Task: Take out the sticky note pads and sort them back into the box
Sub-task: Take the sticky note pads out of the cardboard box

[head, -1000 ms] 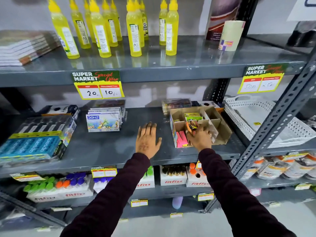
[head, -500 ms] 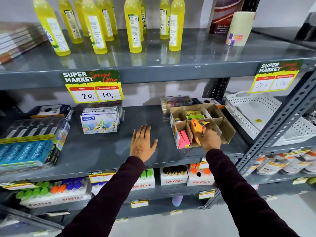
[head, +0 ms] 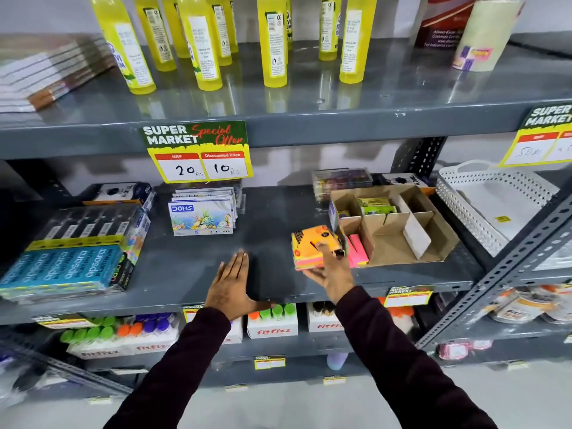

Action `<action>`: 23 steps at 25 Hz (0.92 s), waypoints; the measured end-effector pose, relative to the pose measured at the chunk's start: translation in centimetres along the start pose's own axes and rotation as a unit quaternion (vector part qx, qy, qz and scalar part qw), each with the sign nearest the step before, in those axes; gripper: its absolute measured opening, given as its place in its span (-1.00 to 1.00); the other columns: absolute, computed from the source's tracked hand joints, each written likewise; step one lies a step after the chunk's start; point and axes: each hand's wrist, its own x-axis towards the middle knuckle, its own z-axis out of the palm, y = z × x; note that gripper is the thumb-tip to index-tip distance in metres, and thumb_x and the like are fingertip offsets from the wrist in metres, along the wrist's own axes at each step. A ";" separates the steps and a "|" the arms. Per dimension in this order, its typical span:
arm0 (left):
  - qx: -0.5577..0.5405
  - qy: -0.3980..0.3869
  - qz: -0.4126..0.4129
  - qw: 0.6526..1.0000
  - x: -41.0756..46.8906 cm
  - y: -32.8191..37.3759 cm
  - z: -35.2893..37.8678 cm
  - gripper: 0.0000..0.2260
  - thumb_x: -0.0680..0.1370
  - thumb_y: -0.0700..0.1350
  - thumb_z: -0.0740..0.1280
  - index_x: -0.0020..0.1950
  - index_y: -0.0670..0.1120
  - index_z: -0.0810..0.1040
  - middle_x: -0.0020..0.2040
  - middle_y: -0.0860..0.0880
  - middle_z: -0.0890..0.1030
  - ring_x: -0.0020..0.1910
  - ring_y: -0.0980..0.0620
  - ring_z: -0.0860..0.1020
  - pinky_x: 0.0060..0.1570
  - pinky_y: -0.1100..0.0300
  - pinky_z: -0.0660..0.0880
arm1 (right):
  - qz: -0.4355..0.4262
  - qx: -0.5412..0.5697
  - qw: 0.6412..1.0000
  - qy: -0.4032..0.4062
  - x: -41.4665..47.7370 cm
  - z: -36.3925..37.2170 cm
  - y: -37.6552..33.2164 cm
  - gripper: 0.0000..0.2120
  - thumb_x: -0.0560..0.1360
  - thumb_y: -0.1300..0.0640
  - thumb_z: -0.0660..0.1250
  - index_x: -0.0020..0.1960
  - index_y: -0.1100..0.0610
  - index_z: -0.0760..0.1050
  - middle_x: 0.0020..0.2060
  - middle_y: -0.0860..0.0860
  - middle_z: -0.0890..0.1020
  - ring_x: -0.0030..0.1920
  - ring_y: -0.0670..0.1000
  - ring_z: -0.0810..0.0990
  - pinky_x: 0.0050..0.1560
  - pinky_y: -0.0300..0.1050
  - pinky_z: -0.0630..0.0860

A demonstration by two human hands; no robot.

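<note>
A brown cardboard box (head: 433, 243) with dividers stands on the middle shelf at the right. Pink sticky note pads (head: 359, 250) lean in its front left compartment, and green pads (head: 376, 205) sit in a rear compartment. My right hand (head: 329, 274) holds a wrapped orange sticky note pad (head: 311, 246) just left of the box, above the shelf. My left hand (head: 230, 283) is flat and empty, fingers together, over the shelf's front edge, a little left of the pad.
DOMS crayon packs (head: 201, 216) and apsara pencil boxes (head: 65, 267) lie on the same grey shelf (head: 269, 212). A white perforated basket (head: 495, 205) stands right of the box. Yellow glue bottles (head: 272, 41) line the shelf above. A slotted metal upright (head: 507, 274) crosses at the right.
My right hand has lifted the orange pad out of the box and carried it left, clear of the box. My left hand has turned slightly and drifted toward the shelf's edge.
</note>
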 end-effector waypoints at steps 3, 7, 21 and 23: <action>0.014 -0.024 -0.014 1.000 -0.5 -1.9 0.7 0.17 0.26 0.53 0.23 0.53 -0.19 -0.20 0.58 -0.14 -0.16 0.56 -0.04 -0.16 0.53 0.01 -0.21 | -0.024 0.056 0.997 0.040 0.9 0.4 2.4 -0.69 0.58 0.13 0.30 0.27 0.23 0.43 0.29 0.25 0.55 0.15 0.19 0.58 0.22 0.10 0.52; 0.034 -0.026 -0.001 0.999 -0.6 -2.5 0.9 0.25 0.11 0.66 -0.19 0.52 -0.20 -0.22 0.56 -0.13 -0.24 0.55 -0.04 -0.20 0.54 -0.02 -0.20 | -0.123 -0.080 0.979 0.139 -0.2 0.5 4.0 -0.54 0.53 0.13 0.37 0.36 0.26 0.36 0.29 0.19 0.54 0.27 0.17 0.52 0.26 -0.07 0.39; 0.061 0.011 -0.002 0.998 0.0 -2.6 1.8 0.04 0.42 0.35 0.29 0.51 -0.21 -0.26 0.57 -0.16 -0.21 0.56 -0.09 -0.20 0.50 0.00 -0.24 | -0.276 -0.724 0.610 0.167 1.8 1.6 4.7 -0.43 0.58 -0.13 0.14 0.45 0.22 0.28 0.48 0.30 0.26 0.49 0.35 0.18 0.53 0.24 0.02; 0.050 0.012 -0.001 0.999 -0.1 -2.5 1.8 0.07 0.38 0.39 0.28 0.51 -0.21 -0.24 0.58 -0.17 -0.19 0.56 -0.09 -0.18 0.51 -0.02 -0.21 | -0.300 -0.723 0.597 0.176 1.9 1.8 5.2 -0.46 0.54 -0.16 0.20 0.37 0.20 0.38 0.44 0.31 0.32 0.43 0.35 0.28 0.51 0.25 0.07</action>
